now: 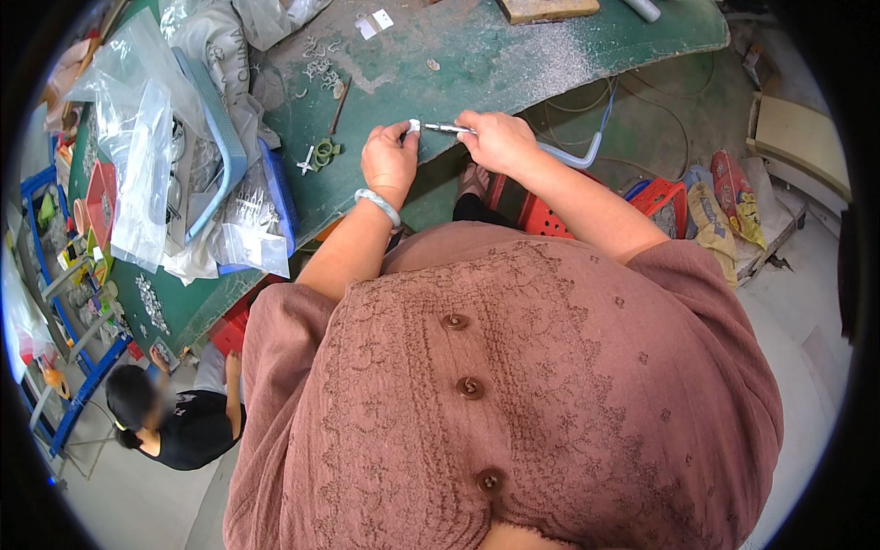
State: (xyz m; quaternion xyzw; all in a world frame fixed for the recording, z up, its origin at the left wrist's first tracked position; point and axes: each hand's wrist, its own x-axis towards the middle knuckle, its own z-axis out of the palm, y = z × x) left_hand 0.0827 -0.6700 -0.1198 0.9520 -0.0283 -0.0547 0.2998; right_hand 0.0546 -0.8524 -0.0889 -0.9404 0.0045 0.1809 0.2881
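Over the near edge of the green worktable [394, 87], my left hand [389, 167] pinches a small white piece [414, 126] between thumb and fingertips. My right hand [500, 142] is closed around a slim silver pen-shaped tool [444, 127], its tip pointing left and meeting or almost meeting the white piece. A pale blue hose [579, 159] comes out past my right hand. Left of my left hand lie some green rings [323, 154], a small white cross-shaped piece [306, 162] and a thin brown stick [341, 105]. Small white curved pieces [321, 69] are scattered farther back.
Blue trays [215, 137] with plastic bags [137, 174] crowd the table's left. White dust [559, 64] and a wooden block [548, 9] are at the back. Red baskets [665, 206] and sacks [710, 225] stand at right. A person in black [197, 426] sits at lower left.
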